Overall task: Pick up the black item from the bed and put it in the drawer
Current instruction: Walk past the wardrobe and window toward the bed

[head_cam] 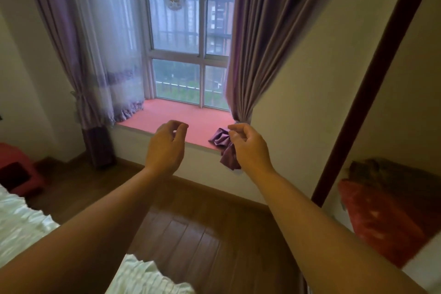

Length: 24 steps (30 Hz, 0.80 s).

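Wooden floor (191,234) runs to a pink window ledge (191,122) flanked by purple curtains (257,43). White bedding (21,222) occupies the lower left corner. Left hand (167,143) and right hand (248,145) hover empty, fingers loosely curled. No black item is visible.

Window (188,38) straight ahead, window ledge (171,117) below it. Left curtain (78,55) hanging at the ledge's left end, right curtain (257,43) at its right end, its gathered tail (223,148) lying on the ledge and drooping over the front edge. Bed (21,217) at lower left, wooden floor (195,234) between bed and ledge. Both hands raised before the ledge: left hand (167,143), right hand (248,148) just beside the tail.
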Available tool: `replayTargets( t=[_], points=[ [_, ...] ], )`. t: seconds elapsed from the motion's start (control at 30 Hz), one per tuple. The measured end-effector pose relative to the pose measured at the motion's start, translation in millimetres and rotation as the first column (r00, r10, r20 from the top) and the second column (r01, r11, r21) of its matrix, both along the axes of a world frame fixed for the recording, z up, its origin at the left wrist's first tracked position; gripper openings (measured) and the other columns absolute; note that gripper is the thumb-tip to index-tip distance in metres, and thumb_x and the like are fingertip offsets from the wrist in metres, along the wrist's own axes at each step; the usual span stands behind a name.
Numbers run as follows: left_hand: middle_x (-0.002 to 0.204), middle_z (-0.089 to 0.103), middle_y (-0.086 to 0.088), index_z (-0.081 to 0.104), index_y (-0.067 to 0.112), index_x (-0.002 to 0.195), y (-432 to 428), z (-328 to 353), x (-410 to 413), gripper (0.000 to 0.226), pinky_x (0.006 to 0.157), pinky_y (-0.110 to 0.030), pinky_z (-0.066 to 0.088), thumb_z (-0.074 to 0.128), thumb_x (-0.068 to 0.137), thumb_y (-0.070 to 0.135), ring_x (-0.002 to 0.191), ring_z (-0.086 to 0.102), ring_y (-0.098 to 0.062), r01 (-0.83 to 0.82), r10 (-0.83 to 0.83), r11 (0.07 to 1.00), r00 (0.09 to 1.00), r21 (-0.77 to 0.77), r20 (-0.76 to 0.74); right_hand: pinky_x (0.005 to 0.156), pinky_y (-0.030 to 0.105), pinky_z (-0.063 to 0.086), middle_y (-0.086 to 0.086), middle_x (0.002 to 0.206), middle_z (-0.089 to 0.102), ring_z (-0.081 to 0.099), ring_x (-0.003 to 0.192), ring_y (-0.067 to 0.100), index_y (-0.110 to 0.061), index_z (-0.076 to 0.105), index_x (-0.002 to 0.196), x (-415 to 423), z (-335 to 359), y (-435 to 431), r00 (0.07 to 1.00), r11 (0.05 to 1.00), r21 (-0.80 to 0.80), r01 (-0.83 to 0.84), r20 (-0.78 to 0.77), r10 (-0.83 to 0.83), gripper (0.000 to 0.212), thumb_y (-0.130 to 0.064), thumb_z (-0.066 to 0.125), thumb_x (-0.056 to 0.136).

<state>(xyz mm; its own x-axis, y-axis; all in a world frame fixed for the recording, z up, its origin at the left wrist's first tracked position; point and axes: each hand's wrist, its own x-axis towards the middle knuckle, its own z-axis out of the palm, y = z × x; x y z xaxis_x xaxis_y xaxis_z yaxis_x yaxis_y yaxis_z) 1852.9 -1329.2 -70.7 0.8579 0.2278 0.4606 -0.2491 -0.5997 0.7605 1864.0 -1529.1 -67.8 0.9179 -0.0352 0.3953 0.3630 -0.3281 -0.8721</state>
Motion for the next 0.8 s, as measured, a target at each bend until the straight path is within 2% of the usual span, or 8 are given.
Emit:
replayTargets(
  t=[0.1, 0.23, 0.33, 0.37, 0.47, 0.53, 0.67, 0.8],
  points=[
    [0.121, 0.066, -0.009, 0.061, 0.015, 0.123, -13, 5, 54, 0.041, 0.075, -0.021, 0.043, 0.039, 0.101, 0.041, 0.102, 0.060, -0.017, -0.069, 0.069, 0.997, 0.998, -0.019, 0.005, 0.066, 0.007, 0.045, -0.031, 0.094, 0.056, 0.058, 0.088, -0.005, -0.035, 0.062, 0.108, 61, 3, -15, 0.998, 0.998, -0.028, -0.062, 0.015, 0.063, 0.015, -0.028, 0.052, 0.099],
    [0.121, 0.067, -0.009, 0.061, 0.016, 0.122, -18, 13, 114, 0.040, 0.092, -0.044, 0.054, 0.039, 0.100, 0.042, 0.109, 0.064, -0.024, -0.124, 0.123, 0.990, 0.992, -0.069, -0.015, 0.070, 0.009, 0.046, -0.028, 0.096, 0.057, 0.058, 0.092, -0.002, -0.029, 0.063, 0.112, 138, 8, -23, 0.989, 0.989, -0.042, -0.144, 0.016, 0.145, 0.016, -0.026, 0.052, 0.100],
    [0.115, 0.067, -0.007, 0.061, 0.017, 0.119, -13, 13, 154, 0.035, 0.088, -0.052, 0.056, 0.040, 0.101, 0.039, 0.106, 0.064, -0.024, -0.155, 0.153, 0.983, 0.988, -0.099, -0.034, 0.079, 0.031, 0.057, -0.011, 0.102, 0.064, 0.062, 0.097, 0.012, -0.025, 0.063, 0.112, 188, 10, -14, 0.982, 0.982, -0.031, -0.187, 0.009, 0.188, 0.017, -0.024, 0.053, 0.099],
    [0.112, 0.067, -0.005, 0.062, 0.018, 0.119, -10, 12, 167, 0.034, 0.087, -0.052, 0.056, 0.041, 0.101, 0.038, 0.105, 0.065, -0.023, -0.170, 0.167, 0.980, 0.985, -0.107, -0.036, 0.080, 0.032, 0.057, -0.007, 0.104, 0.065, 0.063, 0.097, 0.014, -0.024, 0.064, 0.112, 204, 9, -9, 0.979, 0.979, -0.039, -0.202, 0.015, 0.203, 0.017, -0.024, 0.053, 0.099],
    [0.109, 0.067, -0.003, 0.062, 0.019, 0.117, 2, 4, 207, 0.032, 0.085, -0.051, 0.057, 0.041, 0.100, 0.038, 0.103, 0.065, -0.022, -0.212, 0.209, 0.970, 0.977, -0.116, -0.041, 0.076, 0.015, 0.047, -0.009, 0.105, 0.064, 0.060, 0.100, 0.009, -0.022, 0.064, 0.117, 250, 5, 12, 0.965, 0.964, -0.073, -0.257, 0.024, 0.259, 0.020, -0.025, 0.053, 0.099],
    [0.108, 0.067, -0.003, 0.062, 0.019, 0.116, 13, -1, 234, 0.032, 0.084, -0.051, 0.057, 0.041, 0.101, 0.037, 0.102, 0.065, -0.022, -0.235, 0.232, 0.964, 0.972, -0.122, -0.037, 0.072, 0.008, 0.041, -0.008, 0.106, 0.064, 0.058, 0.098, 0.007, -0.022, 0.063, 0.119, 280, 3, 31, 0.957, 0.954, -0.090, -0.287, 0.018, 0.290, 0.022, -0.024, 0.054, 0.099],
    [0.107, 0.066, -0.003, 0.062, 0.020, 0.114, 48, -8, 293, 0.030, 0.083, -0.052, 0.058, 0.041, 0.100, 0.037, 0.101, 0.064, -0.021, -0.278, 0.278, 0.949, 0.960, -0.148, -0.024, 0.072, 0.003, 0.040, -0.006, 0.112, 0.064, 0.057, 0.098, 0.005, -0.019, 0.062, 0.121, 340, 2, 75, 0.939, 0.935, -0.104, -0.340, 0.028, 0.344, 0.023, -0.023, 0.054, 0.100],
    [0.107, 0.066, -0.003, 0.062, 0.023, 0.110, 99, -5, 343, 0.032, 0.082, -0.053, 0.057, 0.040, 0.096, 0.042, 0.100, 0.063, -0.020, -0.326, 0.329, 0.930, 0.944, -0.169, -0.014, 0.072, 0.006, 0.044, -0.006, 0.110, 0.064, 0.058, 0.094, 0.005, -0.018, 0.062, 0.122, 398, 16, 134, 0.919, 0.917, -0.087, -0.389, 0.038, 0.393, 0.025, -0.023, 0.055, 0.099]
  ],
)
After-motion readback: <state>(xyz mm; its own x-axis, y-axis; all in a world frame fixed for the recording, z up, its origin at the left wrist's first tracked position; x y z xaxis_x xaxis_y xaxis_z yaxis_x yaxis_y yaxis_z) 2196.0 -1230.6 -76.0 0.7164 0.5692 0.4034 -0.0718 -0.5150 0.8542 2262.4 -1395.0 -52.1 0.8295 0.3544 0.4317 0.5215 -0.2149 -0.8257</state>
